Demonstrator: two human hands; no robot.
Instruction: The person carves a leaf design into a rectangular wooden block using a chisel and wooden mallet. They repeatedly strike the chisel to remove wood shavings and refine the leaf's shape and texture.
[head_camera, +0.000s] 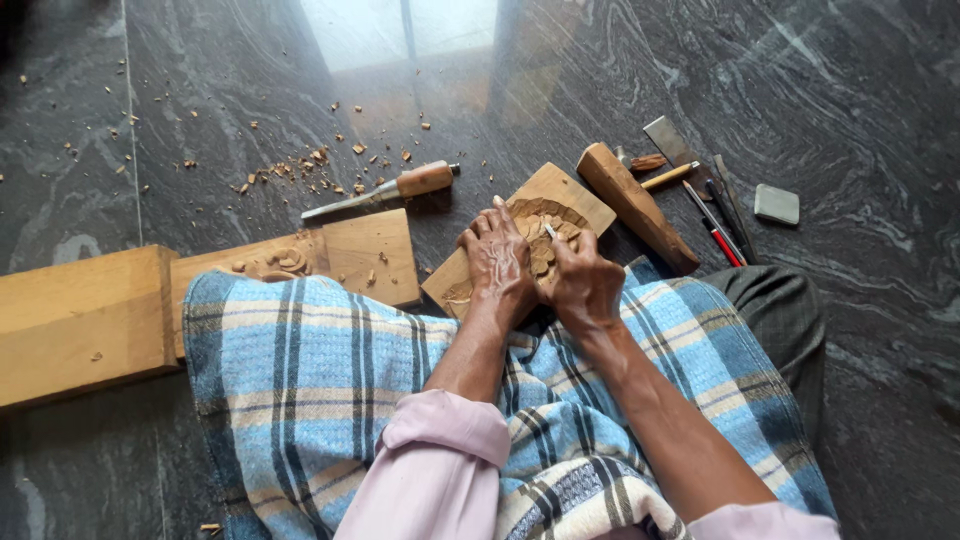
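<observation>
While the right hand (588, 285) is closed round a small carving tool (550, 231), whose metal tip shows just above its knuckles, the left hand (497, 262) presses flat and open-fingered on the carved panel (545, 215), gripping nothing. That panel, bearing a half-cut flower relief, leans against the person's lap over a blue plaid cloth (300, 400). This looks like the detail-cutting stage; the next stroke would call for a steady panel and a short, controlled push of the tip. Just right of the panel lie a wooden mallet (637, 207) and a few slim tools; left of it, a wood-handled chisel (385, 192), a second carved board (300, 260) and a thick beam (85, 325). Chips (300, 170) are scattered beyond the panel on the glossy dark stone floor (850, 90).
</observation>
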